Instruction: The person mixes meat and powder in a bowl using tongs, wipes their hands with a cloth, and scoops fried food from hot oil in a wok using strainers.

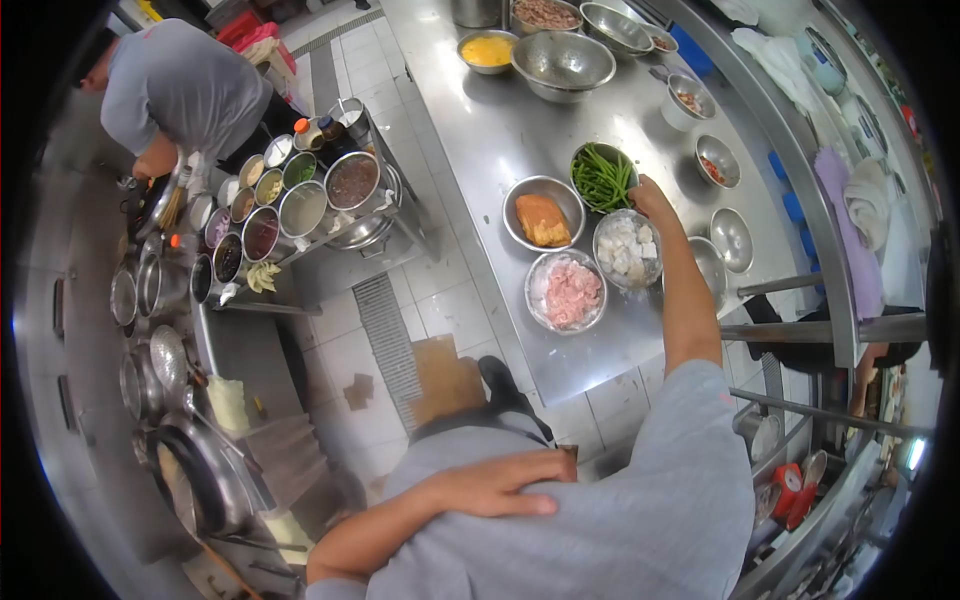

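My right hand [650, 197] reaches across the steel table, its fingers closed at the right rim of a metal bowl of green beans [603, 178]. My left hand [510, 484] lies flat across the front of my grey shirt, fingers stretched out, holding nothing I can see. Just below the beans is a bowl of whitish chunks [628, 250]. To its left sits a bowl with an orange-brown block of food [543, 219]. Nearest the table's front edge stands a bowl of pink sliced meat [566, 291] dusted with white powder.
Farther back stand a bowl of yellow liquid [488, 50] and a large steel bowl [563, 65]. Small bowls [718, 160] line the right side below a steel shelf. On the left, a person [190, 90] bends by a cart of seasoning pots [303, 208]. Cardboard [445, 375] lies on the floor.
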`<move>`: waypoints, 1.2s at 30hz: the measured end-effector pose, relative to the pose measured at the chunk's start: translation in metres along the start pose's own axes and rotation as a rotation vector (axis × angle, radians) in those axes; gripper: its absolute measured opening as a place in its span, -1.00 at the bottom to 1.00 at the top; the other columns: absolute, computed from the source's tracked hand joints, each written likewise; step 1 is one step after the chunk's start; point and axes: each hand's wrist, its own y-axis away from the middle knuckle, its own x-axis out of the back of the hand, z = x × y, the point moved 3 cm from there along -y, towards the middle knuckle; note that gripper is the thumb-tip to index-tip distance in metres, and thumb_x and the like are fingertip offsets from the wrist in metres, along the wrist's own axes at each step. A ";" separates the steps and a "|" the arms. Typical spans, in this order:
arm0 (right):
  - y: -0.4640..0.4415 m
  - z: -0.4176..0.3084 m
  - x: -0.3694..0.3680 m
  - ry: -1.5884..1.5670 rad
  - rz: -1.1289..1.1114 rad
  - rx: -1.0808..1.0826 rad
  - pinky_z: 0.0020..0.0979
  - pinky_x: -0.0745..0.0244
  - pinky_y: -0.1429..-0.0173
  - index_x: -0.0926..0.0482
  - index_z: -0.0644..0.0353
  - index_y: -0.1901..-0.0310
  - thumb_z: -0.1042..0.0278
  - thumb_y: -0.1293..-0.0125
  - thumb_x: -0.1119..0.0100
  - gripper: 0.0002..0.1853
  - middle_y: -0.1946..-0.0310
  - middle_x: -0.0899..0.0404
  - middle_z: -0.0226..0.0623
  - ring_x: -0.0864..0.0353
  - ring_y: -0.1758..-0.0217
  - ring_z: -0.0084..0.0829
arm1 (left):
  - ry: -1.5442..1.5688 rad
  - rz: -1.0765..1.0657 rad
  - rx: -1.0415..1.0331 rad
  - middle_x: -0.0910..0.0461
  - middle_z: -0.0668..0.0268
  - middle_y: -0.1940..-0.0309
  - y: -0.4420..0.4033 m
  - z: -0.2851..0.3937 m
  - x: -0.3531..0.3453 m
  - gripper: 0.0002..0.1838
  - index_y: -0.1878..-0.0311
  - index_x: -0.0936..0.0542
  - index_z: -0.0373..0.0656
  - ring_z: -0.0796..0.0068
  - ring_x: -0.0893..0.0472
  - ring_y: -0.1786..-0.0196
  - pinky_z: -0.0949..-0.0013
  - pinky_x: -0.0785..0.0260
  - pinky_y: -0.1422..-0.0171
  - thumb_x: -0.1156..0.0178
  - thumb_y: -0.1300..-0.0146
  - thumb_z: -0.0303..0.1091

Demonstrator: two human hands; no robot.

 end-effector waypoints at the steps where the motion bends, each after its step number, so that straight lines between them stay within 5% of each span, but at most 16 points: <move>1: -0.007 0.006 0.001 0.078 0.024 0.015 -0.44 -0.18 0.63 -0.44 0.33 0.21 0.52 -0.06 -0.04 -0.78 0.60 -0.39 -0.34 -0.30 0.70 -0.52 | -0.003 -0.002 -0.001 -0.42 0.12 -0.07 0.000 0.000 -0.001 -0.44 -0.07 -0.42 -0.28 0.18 -0.41 -0.17 0.23 -0.20 -0.29 0.04 -0.41 0.12; 3: -0.013 0.013 0.002 0.155 0.048 0.031 -0.44 -0.21 0.60 -0.43 0.33 0.21 0.52 -0.05 -0.04 -0.78 0.58 -0.40 -0.33 -0.32 0.67 -0.52 | -0.006 -0.002 -0.002 -0.42 0.13 -0.07 0.001 0.000 -0.001 -0.44 -0.07 -0.42 -0.27 0.19 -0.42 -0.16 0.24 -0.21 -0.29 0.04 -0.41 0.13; 6: -0.014 0.020 0.006 0.205 0.058 0.039 -0.44 -0.29 0.53 -0.43 0.34 0.16 0.44 -0.16 -0.09 -0.77 0.49 -0.47 -0.28 -0.39 0.59 -0.51 | 0.028 0.316 0.168 -0.43 0.23 0.00 0.001 -0.020 0.017 -0.54 -0.09 -0.43 -0.23 0.37 -0.46 -0.08 0.32 -0.31 -0.21 -0.02 -0.41 0.00; 8: -0.006 0.018 0.010 0.251 0.049 0.069 -0.25 -0.43 -0.02 -0.46 0.45 -0.03 0.24 -0.23 -0.13 -0.55 0.14 -0.59 0.14 -0.60 0.06 -0.12 | -0.017 0.609 0.246 -0.47 0.27 0.05 -0.007 -0.061 0.051 -0.58 -0.11 -0.42 -0.20 0.44 -0.50 0.02 0.34 -0.38 -0.08 -0.09 -0.38 -0.07; 11: 0.010 0.004 0.016 0.269 -0.039 0.020 -0.25 -0.42 -0.06 -0.46 0.38 -0.08 0.14 -0.30 -0.13 -0.52 0.10 -0.59 0.15 -0.59 0.01 -0.11 | -0.127 0.961 0.371 -0.49 0.23 0.07 -0.019 -0.148 0.118 -0.57 -0.12 -0.38 -0.21 0.40 -0.56 0.16 0.32 -0.47 0.11 -0.13 -0.35 -0.11; 15: 0.023 -0.004 0.010 0.182 -0.050 -0.022 -0.28 -0.45 -0.02 -0.46 0.34 -0.10 0.23 -0.29 -0.12 -0.57 0.11 -0.60 0.06 -0.59 0.05 -0.18 | 0.238 0.972 0.443 -0.38 0.17 0.11 -0.070 -0.162 0.154 -0.64 -0.08 -0.25 -0.29 0.33 -0.61 0.23 0.32 -0.58 0.36 -0.07 -0.40 -0.26; 17: 0.024 -0.004 0.005 0.109 -0.040 -0.038 -0.32 -0.46 0.05 -0.45 0.34 -0.09 0.26 -0.28 -0.10 -0.59 0.18 -0.61 -0.04 -0.59 0.14 -0.25 | 0.357 1.080 0.388 -0.35 0.10 0.19 -0.087 -0.190 0.169 -0.74 0.10 -0.21 -0.28 0.25 -0.62 0.40 0.31 -0.63 0.45 -0.04 -0.38 -0.35; 20: 0.024 0.001 0.001 0.176 0.100 -0.019 -0.35 -0.46 0.11 -0.45 0.35 -0.06 0.28 -0.28 -0.09 -0.61 0.22 -0.60 -0.11 -0.57 0.21 -0.30 | 0.279 1.138 0.319 -0.32 0.11 0.26 -0.087 -0.191 0.174 -0.79 0.21 -0.17 -0.26 0.23 -0.60 0.50 0.32 -0.65 0.47 0.00 -0.36 -0.42; 24: 0.021 -0.006 -0.003 0.051 0.042 -0.002 -0.31 -0.37 0.27 -0.42 0.35 0.25 0.35 -0.18 -0.02 -0.79 0.44 -0.44 -0.16 -0.44 0.37 -0.35 | 0.313 1.139 0.345 -0.31 0.15 0.31 -0.085 -0.179 0.179 -0.81 0.21 -0.18 -0.27 0.24 -0.61 0.46 0.31 -0.66 0.45 0.00 -0.34 -0.45; 28: 0.025 -0.004 -0.001 0.076 0.034 0.021 -0.32 -0.37 0.27 -0.42 0.34 0.25 0.36 -0.17 -0.01 -0.79 0.44 -0.44 -0.15 -0.43 0.38 -0.36 | 0.326 1.134 0.332 -0.32 0.14 0.30 -0.078 -0.178 0.192 -0.81 0.21 -0.17 -0.26 0.22 -0.61 0.44 0.33 -0.67 0.44 0.00 -0.34 -0.45; 34: 0.035 -0.007 0.008 0.185 -0.044 -0.007 -0.33 -0.43 0.25 -0.46 0.33 0.00 0.15 -0.31 -0.08 -0.60 0.31 -0.55 -0.09 -0.55 0.29 -0.33 | 0.402 1.037 0.404 -0.38 0.06 0.16 -0.071 -0.161 0.180 -0.61 0.07 -0.20 -0.26 0.21 -0.64 0.39 0.26 -0.63 0.39 -0.07 -0.39 -0.13; 36: 0.054 -0.027 0.012 -0.060 0.144 -0.182 -0.31 -0.48 0.26 -0.40 0.25 -0.17 0.03 -0.35 -0.08 -0.49 0.25 -0.59 -0.07 -0.60 0.28 -0.35 | 0.314 1.081 0.495 -0.38 0.08 0.06 -0.057 -0.156 0.168 -0.49 -0.01 -0.21 -0.24 0.23 -0.65 0.31 0.25 -0.60 0.34 -0.06 -0.38 0.05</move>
